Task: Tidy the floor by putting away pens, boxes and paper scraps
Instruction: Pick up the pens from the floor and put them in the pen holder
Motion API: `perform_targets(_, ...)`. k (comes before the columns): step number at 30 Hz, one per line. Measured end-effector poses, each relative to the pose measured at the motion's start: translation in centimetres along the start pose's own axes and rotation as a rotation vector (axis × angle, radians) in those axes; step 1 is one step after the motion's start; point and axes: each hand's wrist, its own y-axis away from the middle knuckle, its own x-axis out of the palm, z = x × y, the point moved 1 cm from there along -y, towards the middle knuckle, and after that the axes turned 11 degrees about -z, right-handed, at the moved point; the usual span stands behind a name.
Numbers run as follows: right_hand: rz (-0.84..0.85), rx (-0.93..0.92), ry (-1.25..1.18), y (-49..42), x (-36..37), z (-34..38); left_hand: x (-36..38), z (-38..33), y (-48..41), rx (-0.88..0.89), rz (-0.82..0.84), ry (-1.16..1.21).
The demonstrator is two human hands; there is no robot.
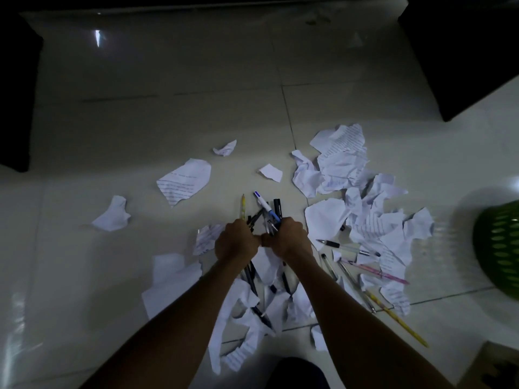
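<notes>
Pens (266, 210) first, is that the part being done now?

Yes, I think so. The left hand (236, 244) and the right hand (289, 238) are both curled tight round one bunch of them. The thumbs touch in the middle, and the pen tips stick up past the fingers.

So where does the bunch go next?

I can't say for sure. A green basket (497, 248) sits well off to the right, and what looks like the corner of a box (500, 363) shows low on the right. The bunch has to be carried to its place without a pen slipping out, so both hands should keep squeezing and hold it straight up.

Are all the pens picked up?

No. Some loose pens (348, 247) lie on the floor (140, 122) just to the right of the right hand, and more lie under the arms, mixed in with paper.

And the paper?

Not started, by the look of it. Paper scraps (342, 164) lie all around the hands, and the biggest heap is up and to the right. They would come after the pens.
</notes>
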Motion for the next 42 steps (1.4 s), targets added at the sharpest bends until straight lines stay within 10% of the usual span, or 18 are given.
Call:
perform_targets(21,0.019,-0.167,0.093,-0.2,-2.3,0.3,-3.8,3.0,0.0,-0.008,0.023,0.49)
perform_targets(28,-0.001,-0.146,-0.069,0.4,-1.8,1.2,-4.0,3.4,0.7,0.074,-0.016,0.366)
perform_targets(42,-0.093,-0.107,-0.553,1.4,-0.6,3.7,-2.1,3.2,2.4,-0.03,0.191,0.878)
